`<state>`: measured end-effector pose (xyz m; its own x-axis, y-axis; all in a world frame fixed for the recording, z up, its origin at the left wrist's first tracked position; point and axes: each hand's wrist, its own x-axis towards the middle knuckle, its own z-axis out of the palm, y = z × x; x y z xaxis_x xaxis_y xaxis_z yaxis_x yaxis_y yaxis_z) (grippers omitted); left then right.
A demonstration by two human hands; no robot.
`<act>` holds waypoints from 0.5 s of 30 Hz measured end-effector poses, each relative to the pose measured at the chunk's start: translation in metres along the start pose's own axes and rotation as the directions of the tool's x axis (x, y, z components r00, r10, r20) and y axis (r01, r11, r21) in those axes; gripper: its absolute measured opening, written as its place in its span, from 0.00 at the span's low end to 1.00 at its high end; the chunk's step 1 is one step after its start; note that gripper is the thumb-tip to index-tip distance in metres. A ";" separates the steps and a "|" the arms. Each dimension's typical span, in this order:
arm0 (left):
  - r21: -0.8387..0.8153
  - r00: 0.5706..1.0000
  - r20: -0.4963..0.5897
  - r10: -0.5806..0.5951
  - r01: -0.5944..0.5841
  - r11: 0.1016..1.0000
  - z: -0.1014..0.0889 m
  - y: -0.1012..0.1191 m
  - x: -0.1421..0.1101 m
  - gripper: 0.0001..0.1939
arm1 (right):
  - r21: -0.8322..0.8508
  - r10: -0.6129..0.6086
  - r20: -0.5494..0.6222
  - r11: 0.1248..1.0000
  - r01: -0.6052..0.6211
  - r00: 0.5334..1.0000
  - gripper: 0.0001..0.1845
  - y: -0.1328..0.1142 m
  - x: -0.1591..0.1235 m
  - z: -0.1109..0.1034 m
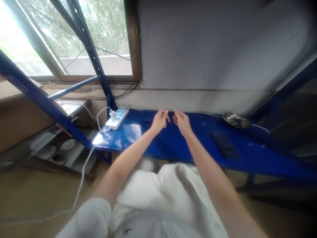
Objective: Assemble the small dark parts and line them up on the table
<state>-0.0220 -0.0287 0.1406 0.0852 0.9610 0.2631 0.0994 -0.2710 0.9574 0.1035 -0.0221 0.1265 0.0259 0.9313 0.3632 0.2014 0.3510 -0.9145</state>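
Note:
My left hand and my right hand face each other over the far part of a blue metal table, with a small gap between them. On both hands the fingers are curled in and the thumbs bent towards them, like a loose pinch. Whatever they may hold is too small or hidden to make out. A small dark object lies on the table just left of my left hand.
A white power strip with a plug and trailing white cable is at the table's left end. To the right are a shiny metal dish and a blurred-out dark item. Blue frame posts rise at the left.

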 end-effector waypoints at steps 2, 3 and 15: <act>0.015 1.000 -0.017 -0.007 0.007 1.000 -0.003 -0.001 0.000 0.11 | -0.004 -0.017 0.022 1.000 0.017 1.000 0.23 -0.004 -0.002 -0.004; 0.023 1.000 -0.026 -0.008 0.009 1.000 -0.005 -0.001 0.000 0.12 | -0.021 -0.026 0.040 0.999 0.027 0.999 0.21 -0.005 -0.002 -0.006; 0.040 0.989 -0.148 -0.002 0.008 0.999 -0.021 -0.008 0.005 0.14 | -0.257 0.047 0.056 0.966 -0.031 0.997 0.10 0.013 0.008 -0.026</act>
<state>-0.0434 -0.0202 0.1369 -0.0622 0.9593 0.2755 0.1392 -0.2650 0.9541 0.1322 -0.0125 0.1222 -0.0191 0.9508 0.3093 0.4456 0.2850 -0.8486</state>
